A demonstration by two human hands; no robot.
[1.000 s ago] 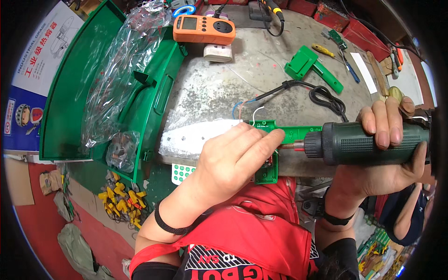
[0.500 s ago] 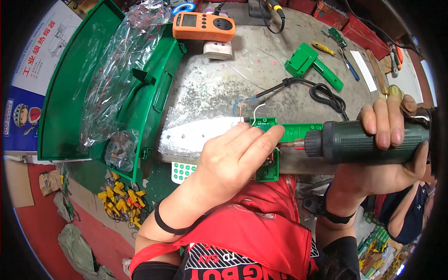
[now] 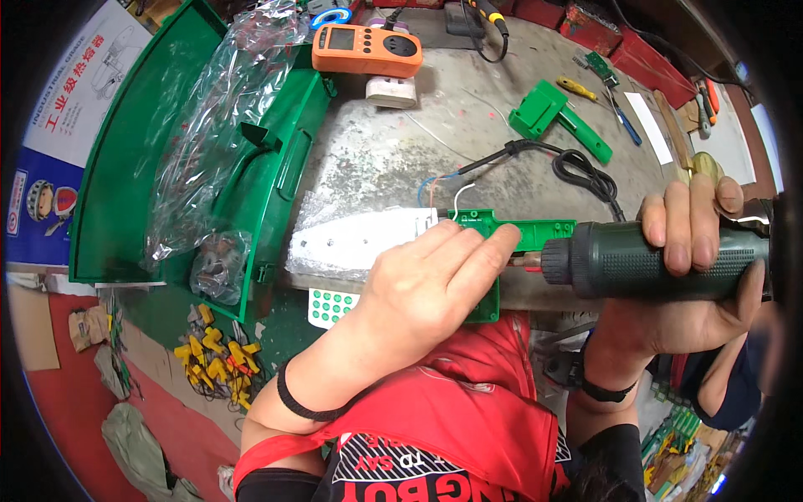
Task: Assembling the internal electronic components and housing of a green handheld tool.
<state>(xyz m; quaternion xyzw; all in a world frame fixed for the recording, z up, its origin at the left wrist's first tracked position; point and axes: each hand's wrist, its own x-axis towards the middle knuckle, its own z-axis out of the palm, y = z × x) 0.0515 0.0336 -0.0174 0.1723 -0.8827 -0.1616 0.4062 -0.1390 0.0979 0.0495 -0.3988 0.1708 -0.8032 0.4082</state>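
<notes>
My right hand point(image 3: 694, 243) is wrapped round a dark green electric screwdriver point(image 3: 615, 261), held level with its bit point(image 3: 525, 262) pointing left. My left hand point(image 3: 435, 280) is closed over an open green plastic housing point(image 3: 542, 235), its fingers close to the bit; my palm hides much of the housing and the screw spot. From the housing's left end extends a flat, pale heating plate point(image 3: 364, 243) in clear wrap. Blue, white and reddish wires rise beside the fingers, and a black power cord point(image 3: 493, 159) runs off behind them.
A green case point(image 3: 288, 180) with plastic film stands open at left. Behind lie an orange meter point(image 3: 366, 50), a green housing part point(image 3: 560, 117) and a yellow screwdriver point(image 3: 577, 89). A white sheet with green dots point(image 3: 333, 307) pokes out by my left wrist. Yellow parts point(image 3: 219, 356) lie lower left.
My left hand has shifted slightly right and covers more of the housing's near side. The screwdriver has moved a little left, and less of its bit shows.
</notes>
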